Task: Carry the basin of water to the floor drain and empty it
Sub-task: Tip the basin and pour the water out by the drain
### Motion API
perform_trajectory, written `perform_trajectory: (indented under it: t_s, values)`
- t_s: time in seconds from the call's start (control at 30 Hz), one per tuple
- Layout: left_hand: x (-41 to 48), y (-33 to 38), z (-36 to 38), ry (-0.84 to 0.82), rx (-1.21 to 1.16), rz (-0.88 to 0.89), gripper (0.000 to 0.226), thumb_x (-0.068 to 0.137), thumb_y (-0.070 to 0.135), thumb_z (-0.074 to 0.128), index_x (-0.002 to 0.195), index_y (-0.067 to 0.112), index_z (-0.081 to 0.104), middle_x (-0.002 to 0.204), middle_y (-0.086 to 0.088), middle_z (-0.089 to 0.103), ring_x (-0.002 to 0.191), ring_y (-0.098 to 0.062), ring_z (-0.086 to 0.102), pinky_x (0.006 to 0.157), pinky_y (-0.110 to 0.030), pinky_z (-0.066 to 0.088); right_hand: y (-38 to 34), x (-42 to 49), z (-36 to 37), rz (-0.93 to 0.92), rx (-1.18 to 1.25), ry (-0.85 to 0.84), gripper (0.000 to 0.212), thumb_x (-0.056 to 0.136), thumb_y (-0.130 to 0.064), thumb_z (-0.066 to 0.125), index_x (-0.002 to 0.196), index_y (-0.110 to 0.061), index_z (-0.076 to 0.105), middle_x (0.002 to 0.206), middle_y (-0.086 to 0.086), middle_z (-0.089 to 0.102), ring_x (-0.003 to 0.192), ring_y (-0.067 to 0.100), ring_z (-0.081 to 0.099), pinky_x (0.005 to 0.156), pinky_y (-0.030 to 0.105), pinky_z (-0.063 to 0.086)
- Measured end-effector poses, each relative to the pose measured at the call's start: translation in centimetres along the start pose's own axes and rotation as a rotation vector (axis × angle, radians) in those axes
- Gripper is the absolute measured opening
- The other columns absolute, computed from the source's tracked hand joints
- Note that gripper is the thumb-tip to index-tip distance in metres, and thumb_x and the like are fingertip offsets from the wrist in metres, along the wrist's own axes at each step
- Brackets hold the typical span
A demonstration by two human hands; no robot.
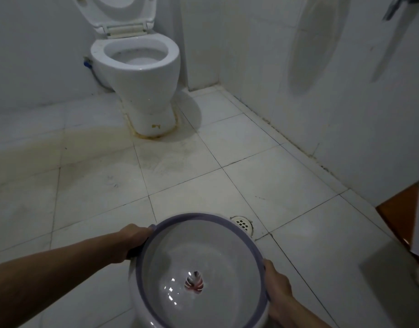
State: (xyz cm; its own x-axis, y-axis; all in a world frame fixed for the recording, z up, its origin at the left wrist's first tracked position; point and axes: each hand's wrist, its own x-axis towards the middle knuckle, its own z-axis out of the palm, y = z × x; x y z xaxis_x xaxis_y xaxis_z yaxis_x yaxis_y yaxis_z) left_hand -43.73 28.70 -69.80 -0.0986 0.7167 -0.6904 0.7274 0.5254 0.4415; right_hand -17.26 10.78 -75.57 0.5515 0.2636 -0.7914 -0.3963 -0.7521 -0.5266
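Observation:
A round white basin (187, 217) with a lilac rim hangs above the tiled floor at the bottom middle of the head view. Clear water lies in it over a red leaf print on the bottom. My left hand (132, 240) grips the rim on its left side. My right hand (276, 287) grips the rim on its right side. The basin's far edge tips slightly down toward the floor drain (244, 224), a white grate with dark square holes, partly hidden behind the rim.
A white toilet (142, 74) with its lid up stands at the back wall. A white tiled wall (346, 129) runs along the right. A brown wooden door edge (400, 216) shows at the right. Yellowish stains mark the floor (68, 147) at the left.

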Motion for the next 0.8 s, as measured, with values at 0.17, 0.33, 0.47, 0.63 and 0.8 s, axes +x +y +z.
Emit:
perform_trajectory:
  t_s: [0.17, 0.33, 0.47, 0.63, 0.8]
  values:
    - [-0.13, 0.13, -0.03, -0.004, 0.008, 0.002, 0.048, 0.096, 0.047, 0.052, 0.094, 0.001, 0.065, 0.091, -0.014, 0.070, 0.080, -0.026, 0.066, 0.056, -0.028, 0.050, 0.03, 0.29, 0.09, -0.002, 0.009, -0.003, 0.048, 0.095, -0.040, 0.051, 0.097, 0.006, 0.067, 0.101, 0.022, 0.071, 0.091, 0.037, 0.066, 0.082, 0.044, 0.056]
    - [-0.32, 0.30, 0.01, -0.004, 0.019, -0.001, 0.048, 0.096, 0.047, 0.050, 0.093, 0.002, 0.065, 0.091, -0.013, 0.070, 0.079, -0.026, 0.067, 0.055, -0.028, 0.050, 0.14, 0.38, 0.13, 0.011, 0.033, -0.007, 0.043, 0.094, -0.040, 0.052, 0.085, 0.001, 0.064, 0.097, 0.021, 0.071, 0.088, 0.036, 0.067, 0.081, 0.043, 0.056]
    - [-0.46, 0.48, -0.09, -0.007, 0.018, 0.000, 0.049, 0.096, 0.047, 0.051, 0.096, 0.000, 0.064, 0.089, -0.014, 0.069, 0.076, -0.025, 0.065, 0.053, -0.028, 0.049, 0.21, 0.39, 0.05, 0.015, 0.051, -0.002, 0.042, 0.093, -0.039, 0.054, 0.073, -0.003, 0.061, 0.086, 0.017, 0.071, 0.081, 0.035, 0.067, 0.069, 0.038, 0.054]
    - [-0.59, 0.60, -0.19, -0.004, 0.013, 0.000, 0.046, 0.096, 0.046, 0.052, 0.094, 0.001, 0.063, 0.086, -0.012, 0.068, 0.072, -0.023, 0.065, 0.049, -0.026, 0.048, 0.27, 0.39, 0.00, 0.016, 0.043, -0.012, 0.043, 0.093, -0.038, 0.055, 0.088, 0.004, 0.067, 0.094, 0.021, 0.072, 0.086, 0.037, 0.067, 0.080, 0.045, 0.057]
    - [-0.69, 0.64, -0.22, -0.011, 0.023, -0.006, 0.047, 0.095, 0.047, 0.051, 0.095, 0.002, 0.064, 0.088, -0.012, 0.068, 0.075, -0.024, 0.064, 0.051, -0.027, 0.048, 0.21, 0.51, 0.01, 0.008, 0.037, -0.016, 0.045, 0.093, -0.037, 0.055, 0.093, 0.006, 0.067, 0.097, 0.023, 0.072, 0.088, 0.038, 0.068, 0.082, 0.047, 0.057]
